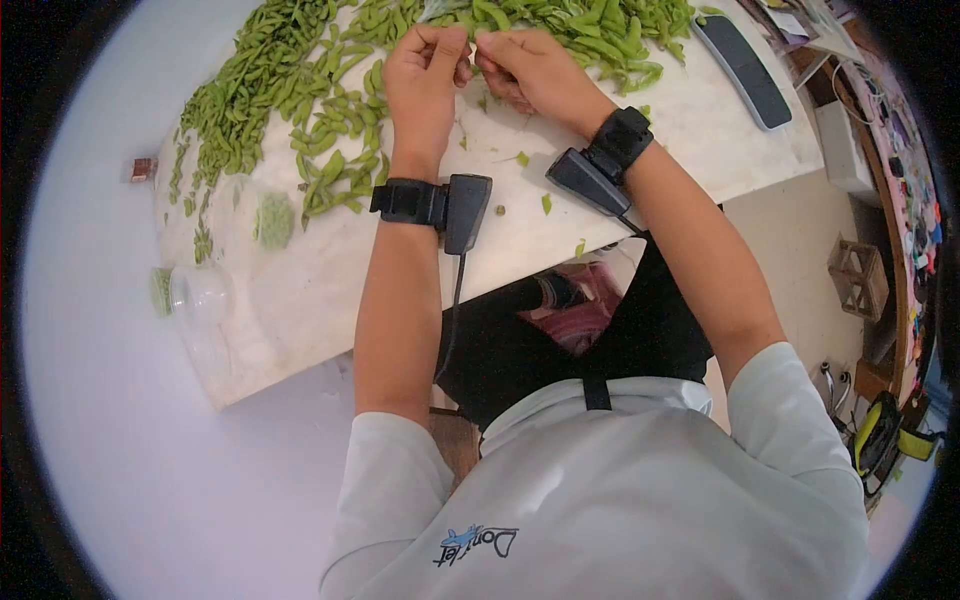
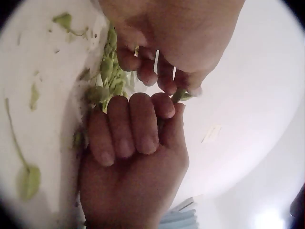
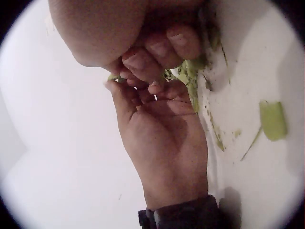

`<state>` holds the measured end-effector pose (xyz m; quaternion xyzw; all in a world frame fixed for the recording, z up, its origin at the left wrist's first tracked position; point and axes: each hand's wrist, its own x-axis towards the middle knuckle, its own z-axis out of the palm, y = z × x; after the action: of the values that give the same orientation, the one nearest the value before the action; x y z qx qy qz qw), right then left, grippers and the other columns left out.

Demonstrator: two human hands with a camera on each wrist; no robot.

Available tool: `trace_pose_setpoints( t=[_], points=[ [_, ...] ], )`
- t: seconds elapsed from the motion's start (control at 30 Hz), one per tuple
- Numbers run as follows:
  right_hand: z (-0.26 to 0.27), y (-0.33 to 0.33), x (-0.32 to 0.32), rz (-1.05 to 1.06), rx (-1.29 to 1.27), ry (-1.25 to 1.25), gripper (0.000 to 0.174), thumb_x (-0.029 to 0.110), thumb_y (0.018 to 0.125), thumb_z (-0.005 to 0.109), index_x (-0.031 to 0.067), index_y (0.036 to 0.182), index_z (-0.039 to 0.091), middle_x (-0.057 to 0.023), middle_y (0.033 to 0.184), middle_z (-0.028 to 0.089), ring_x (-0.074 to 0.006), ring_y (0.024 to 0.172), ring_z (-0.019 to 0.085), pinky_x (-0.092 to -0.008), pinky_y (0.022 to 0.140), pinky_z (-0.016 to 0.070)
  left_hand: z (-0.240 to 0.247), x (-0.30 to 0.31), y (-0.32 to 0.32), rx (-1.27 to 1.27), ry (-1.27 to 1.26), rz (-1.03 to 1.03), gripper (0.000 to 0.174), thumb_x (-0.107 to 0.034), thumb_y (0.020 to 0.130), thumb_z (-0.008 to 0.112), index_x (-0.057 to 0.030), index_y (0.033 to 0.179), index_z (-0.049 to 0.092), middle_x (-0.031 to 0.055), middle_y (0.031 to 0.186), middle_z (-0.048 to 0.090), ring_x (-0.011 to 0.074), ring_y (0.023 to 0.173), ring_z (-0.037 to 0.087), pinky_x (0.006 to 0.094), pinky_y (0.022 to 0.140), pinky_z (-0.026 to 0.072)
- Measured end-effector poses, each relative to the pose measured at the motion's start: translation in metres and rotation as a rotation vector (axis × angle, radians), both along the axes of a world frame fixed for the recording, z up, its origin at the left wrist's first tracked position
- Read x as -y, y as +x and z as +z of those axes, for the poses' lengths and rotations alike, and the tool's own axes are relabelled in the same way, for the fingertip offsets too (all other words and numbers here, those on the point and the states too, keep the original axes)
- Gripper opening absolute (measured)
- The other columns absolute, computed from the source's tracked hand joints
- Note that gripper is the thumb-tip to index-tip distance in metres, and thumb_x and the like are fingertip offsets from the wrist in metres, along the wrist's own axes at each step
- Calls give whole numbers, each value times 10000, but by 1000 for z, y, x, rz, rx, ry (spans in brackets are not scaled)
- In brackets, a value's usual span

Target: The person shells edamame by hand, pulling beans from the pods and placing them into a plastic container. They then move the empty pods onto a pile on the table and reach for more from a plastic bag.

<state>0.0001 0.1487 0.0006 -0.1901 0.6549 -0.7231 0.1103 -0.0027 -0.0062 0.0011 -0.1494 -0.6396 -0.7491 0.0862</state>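
Note:
In the head view my left hand and right hand meet fingertip to fingertip over the table's far half. Between them is a small green soybean pod, mostly covered by fingers; thumb and forefinger of each hand pinch it. The right hand's other fingers curl toward its palm in the left wrist view. Seen from the right wrist, the left hand's palm faces the camera. Heaps of green soybean pods spread behind and left of the hands, with more pods at the back right.
A clear container with pale green beans stands left on the table. Near the left edge is a clear jar with a green end. A dark phone lies at the right. Pod scraps dot the near tabletop.

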Motion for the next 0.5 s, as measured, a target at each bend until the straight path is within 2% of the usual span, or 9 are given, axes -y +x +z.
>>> trace_pose_setpoints(
  t=[0.1,0.23,0.33,0.5],
  points=[
    [3,2,-1,-29,-64,80,408,363,993,456,52,785,617,23,582,501,-77,482,425,-252,445,341,5,-4,3,24,-4,14,166,-167,949,599,-4,962,621,34,772,601,100,659,522,234,603,423],
    [3,0,-3,15,-41,19,384,358,984,473,60,794,624,27,569,476,-77,464,416,-251,430,333,4,3,2,58,-48,-35,241,-163,949,598,25,1098,621,35,800,604,109,682,536,240,625,440],
    [7,4,-6,70,39,-25,368,348,979,481,52,810,621,42,552,431,-69,445,374,-243,416,303,4,9,1,111,-61,-82,260,-173,960,583,28,1123,609,39,826,609,119,698,544,253,658,463],
    [16,8,-9,174,147,-180,386,347,979,481,36,766,562,64,533,360,-50,430,294,-229,407,249,5,10,0,151,83,-239,268,-181,981,546,27,1143,592,54,874,634,138,744,577,281,713,491]
  ],
)
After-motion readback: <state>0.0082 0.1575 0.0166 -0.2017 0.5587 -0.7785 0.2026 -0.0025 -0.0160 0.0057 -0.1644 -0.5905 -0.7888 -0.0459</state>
